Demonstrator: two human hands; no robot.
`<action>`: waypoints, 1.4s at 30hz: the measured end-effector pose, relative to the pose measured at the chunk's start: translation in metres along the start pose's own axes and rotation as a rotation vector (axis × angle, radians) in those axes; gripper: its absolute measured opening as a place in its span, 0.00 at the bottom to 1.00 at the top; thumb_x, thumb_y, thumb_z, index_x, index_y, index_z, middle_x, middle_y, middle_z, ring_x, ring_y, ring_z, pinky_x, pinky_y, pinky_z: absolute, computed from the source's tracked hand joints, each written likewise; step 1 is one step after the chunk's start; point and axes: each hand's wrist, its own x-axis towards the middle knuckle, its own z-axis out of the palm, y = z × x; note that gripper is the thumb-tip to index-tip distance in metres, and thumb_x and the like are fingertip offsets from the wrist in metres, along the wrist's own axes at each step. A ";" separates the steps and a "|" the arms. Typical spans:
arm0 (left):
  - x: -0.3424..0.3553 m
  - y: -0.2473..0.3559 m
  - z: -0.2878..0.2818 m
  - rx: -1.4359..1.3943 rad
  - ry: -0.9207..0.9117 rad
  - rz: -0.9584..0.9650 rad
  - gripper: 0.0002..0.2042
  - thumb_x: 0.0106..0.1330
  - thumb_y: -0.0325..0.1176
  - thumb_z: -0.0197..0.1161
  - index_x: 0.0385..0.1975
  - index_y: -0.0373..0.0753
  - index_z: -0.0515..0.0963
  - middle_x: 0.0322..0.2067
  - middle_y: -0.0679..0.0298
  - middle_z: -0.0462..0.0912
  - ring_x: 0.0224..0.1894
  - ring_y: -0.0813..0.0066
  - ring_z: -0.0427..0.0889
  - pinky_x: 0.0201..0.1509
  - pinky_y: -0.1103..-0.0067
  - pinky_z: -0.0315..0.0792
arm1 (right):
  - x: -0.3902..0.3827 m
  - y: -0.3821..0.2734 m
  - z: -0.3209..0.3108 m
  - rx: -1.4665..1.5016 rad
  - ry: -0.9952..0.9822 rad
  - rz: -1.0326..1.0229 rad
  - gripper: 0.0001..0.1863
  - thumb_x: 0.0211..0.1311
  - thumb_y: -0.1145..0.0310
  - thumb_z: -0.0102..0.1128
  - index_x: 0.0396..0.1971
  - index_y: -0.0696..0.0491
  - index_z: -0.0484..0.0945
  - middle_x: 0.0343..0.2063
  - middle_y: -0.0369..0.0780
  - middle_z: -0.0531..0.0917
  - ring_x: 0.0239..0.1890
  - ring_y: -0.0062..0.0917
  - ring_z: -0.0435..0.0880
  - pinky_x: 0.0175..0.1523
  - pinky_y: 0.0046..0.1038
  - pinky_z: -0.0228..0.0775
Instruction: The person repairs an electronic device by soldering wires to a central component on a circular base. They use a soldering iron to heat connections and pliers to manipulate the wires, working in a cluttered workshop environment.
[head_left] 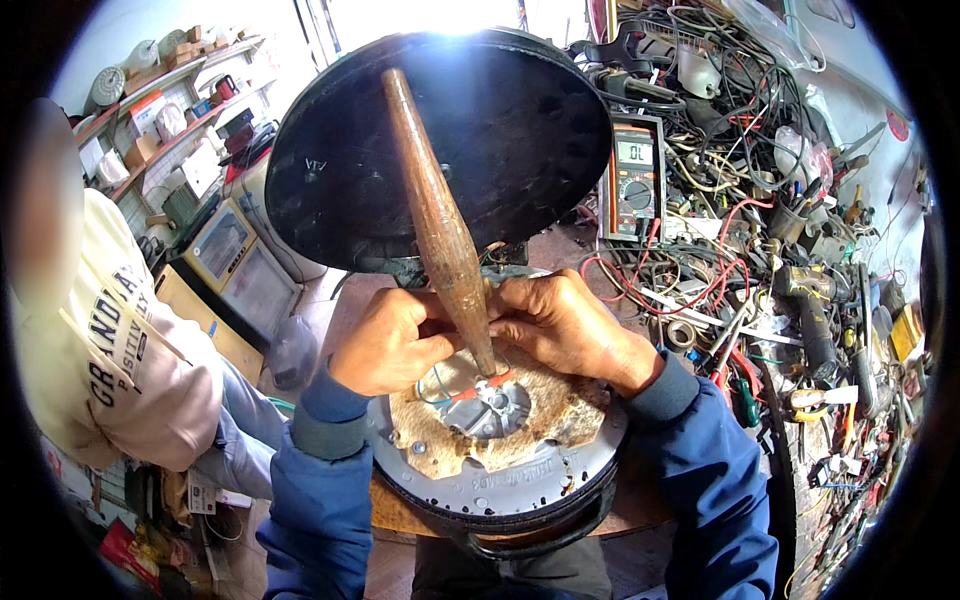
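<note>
A round grey metal appliance base point(530, 490) sits in front of me, its insides exposed. A ragged tan insulation pad point(575, 405) lies on it, with a metal hub point(485, 418) showing through the middle hole. A tapered wooden rolling pin point(440, 215) stands tilted from the hub up to the raised black lid point(330, 165). My left hand point(390, 340) is closed in a pinch left of the pin. My right hand point(560, 325) pinches on its other side; the pin and fingers hide what they hold. Red-sleeved and blue wires point(455, 396) run below the hands.
A multimeter point(635, 175) with red leads stands at the right. Tangled cables point(740, 110), a cordless drill point(808, 310) and loose hand tools crowd the right-hand bench. To my left stands a person in a cream sweatshirt point(140, 330); shelves point(170, 90) line the wall behind.
</note>
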 end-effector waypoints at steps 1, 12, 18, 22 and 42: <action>0.001 -0.001 0.001 -0.007 -0.001 0.022 0.14 0.67 0.17 0.65 0.51 0.30 0.86 0.44 0.57 0.93 0.47 0.75 0.89 0.58 0.75 0.82 | 0.000 0.000 0.000 0.013 -0.009 0.018 0.10 0.62 0.76 0.75 0.42 0.57 0.87 0.32 0.47 0.89 0.35 0.38 0.92 0.41 0.34 0.82; -0.003 0.014 -0.005 0.273 -0.066 -0.013 0.10 0.68 0.28 0.67 0.45 0.35 0.89 0.41 0.48 0.90 0.42 0.56 0.91 0.51 0.69 0.80 | 0.002 0.001 -0.001 -0.038 0.007 -0.079 0.14 0.60 0.73 0.73 0.46 0.57 0.86 0.38 0.51 0.88 0.42 0.50 0.89 0.46 0.42 0.81; -0.004 0.015 -0.011 0.283 -0.089 -0.066 0.12 0.66 0.27 0.68 0.47 0.34 0.88 0.41 0.48 0.90 0.41 0.56 0.91 0.50 0.69 0.81 | 0.004 -0.002 -0.004 -0.111 -0.090 -0.080 0.18 0.60 0.74 0.72 0.52 0.56 0.88 0.44 0.50 0.89 0.46 0.48 0.89 0.51 0.41 0.82; -0.009 -0.012 -0.023 0.171 0.019 0.051 0.12 0.66 0.30 0.69 0.47 0.34 0.89 0.37 0.47 0.91 0.36 0.57 0.91 0.46 0.70 0.82 | 0.008 -0.015 -0.005 -0.116 -0.160 -0.022 0.17 0.59 0.77 0.71 0.50 0.57 0.88 0.46 0.50 0.89 0.47 0.46 0.90 0.52 0.40 0.82; -0.014 -0.008 -0.017 0.384 0.148 0.119 0.13 0.61 0.32 0.73 0.43 0.34 0.88 0.38 0.51 0.89 0.38 0.56 0.90 0.45 0.67 0.81 | 0.010 -0.032 0.001 0.287 -0.088 0.549 0.10 0.71 0.81 0.66 0.50 0.63 0.87 0.42 0.38 0.92 0.45 0.19 0.89 0.54 0.25 0.83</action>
